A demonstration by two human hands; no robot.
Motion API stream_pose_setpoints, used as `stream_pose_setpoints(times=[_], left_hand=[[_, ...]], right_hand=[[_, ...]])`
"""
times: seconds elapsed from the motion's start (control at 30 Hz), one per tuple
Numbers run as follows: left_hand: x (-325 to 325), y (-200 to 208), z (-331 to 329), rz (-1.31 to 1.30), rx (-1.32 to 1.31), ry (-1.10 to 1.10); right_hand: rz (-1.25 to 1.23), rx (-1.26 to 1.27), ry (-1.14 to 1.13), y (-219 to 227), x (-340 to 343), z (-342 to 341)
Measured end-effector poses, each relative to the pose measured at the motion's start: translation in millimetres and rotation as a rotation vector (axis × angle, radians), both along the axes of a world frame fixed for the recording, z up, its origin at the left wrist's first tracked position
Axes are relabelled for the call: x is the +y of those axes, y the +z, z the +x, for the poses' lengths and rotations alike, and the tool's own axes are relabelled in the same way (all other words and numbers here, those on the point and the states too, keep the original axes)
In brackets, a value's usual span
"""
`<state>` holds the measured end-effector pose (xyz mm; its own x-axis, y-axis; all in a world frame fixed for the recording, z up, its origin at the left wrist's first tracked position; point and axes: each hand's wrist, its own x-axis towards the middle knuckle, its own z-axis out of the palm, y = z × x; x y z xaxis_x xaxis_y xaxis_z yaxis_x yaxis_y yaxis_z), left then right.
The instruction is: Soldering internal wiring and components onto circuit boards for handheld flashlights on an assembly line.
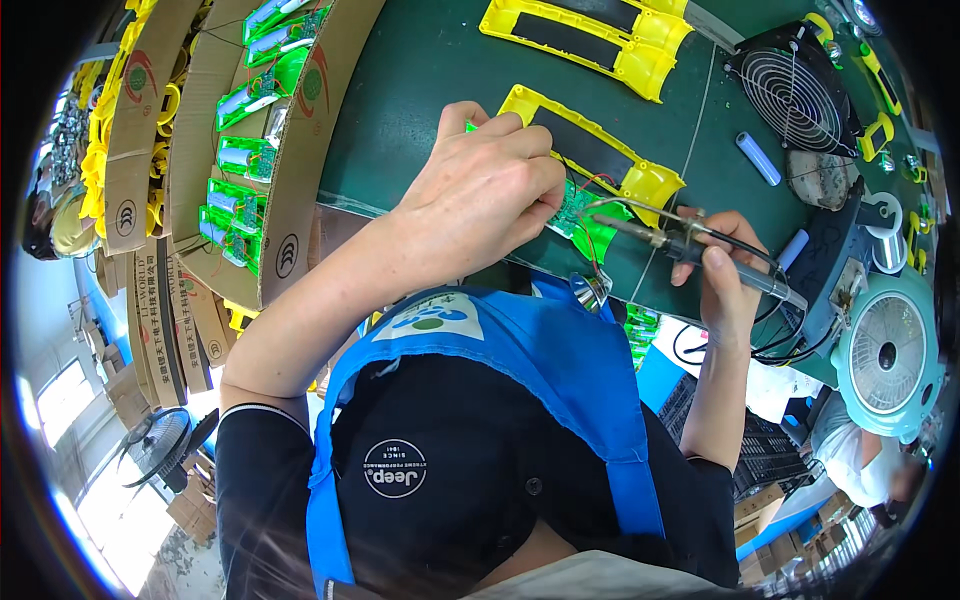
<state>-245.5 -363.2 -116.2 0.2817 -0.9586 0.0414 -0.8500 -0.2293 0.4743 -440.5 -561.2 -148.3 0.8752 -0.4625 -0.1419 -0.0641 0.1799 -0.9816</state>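
Note:
My left hand is closed around a green plastic holder with a green circuit board; its fingers hide much of the holder. Red and dark wires run from the board, one down to a small silvery reflector lamp by my apron. In my right hand is a soldering iron, gripped like a pen, with a thin curved metal tube alongside it. The iron's front end points at the board; whether it touches cannot be made out. Just beyond my left hand lies a yellow plastic housing with a dark panel.
A cardboard box of green holders with blue cells stands at the left. More yellow housings lie farther back. At the right are a black fan, a loose blue cell, a solder spool and a turquoise fan.

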Motion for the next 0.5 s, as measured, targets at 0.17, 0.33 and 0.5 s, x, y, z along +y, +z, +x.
stream_pose_setpoints(times=[0.17, 0.33, 0.5], left_hand=[[1, 1, -1, 0.009, 0.007, 0.0], [-1, 1, -1, 0.016, 0.006, 0.006], [-3, 3, 0, 0.033, 0.006, -0.007]], right_hand=[[-0.005, -0.018, -0.106, 3, 0, 1], [-0.051, -0.118, -0.139, -1, -1, 10], [-0.157, -0.207, -0.16, -2, 0, 18]])
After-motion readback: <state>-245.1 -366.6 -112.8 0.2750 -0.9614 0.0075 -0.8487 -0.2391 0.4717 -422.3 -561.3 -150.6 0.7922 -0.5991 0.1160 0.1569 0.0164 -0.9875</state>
